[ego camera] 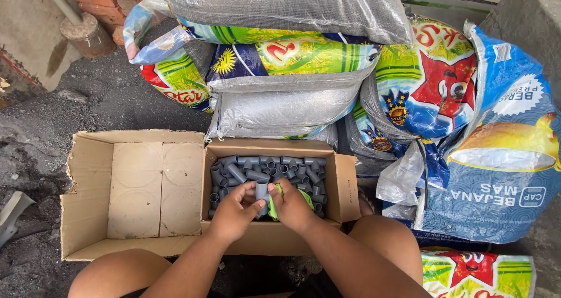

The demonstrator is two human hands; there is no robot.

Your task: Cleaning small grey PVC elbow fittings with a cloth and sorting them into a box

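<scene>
Two hands meet over a small cardboard box (345, 187) that is full of short grey pipe pieces (286, 172). The left hand (234, 213) and the right hand (292, 207) both sit above the near side of this box. Between them stands one grey pipe piece (262, 190), upright. The left fingers (252, 194) curl around its left side and touch it. The right fingers (274, 191) press on its right side, so the pipe piece is gripped from both sides. The right hand also holds a bright green cloth (273, 210), which is bunched under the palm and pokes out just below the pipe piece.

To the left of the small box lies a bigger cardboard box (93, 187), open, and the two boxes touch. Behind the small box are stacked sacks (280, 99), some silver and some with bright colours. More bright sacks (497, 158) stand to its right. The boxes rest on a dark, dusty floor (41, 140). The person's knees (117, 274) show in front of the boxes.
</scene>
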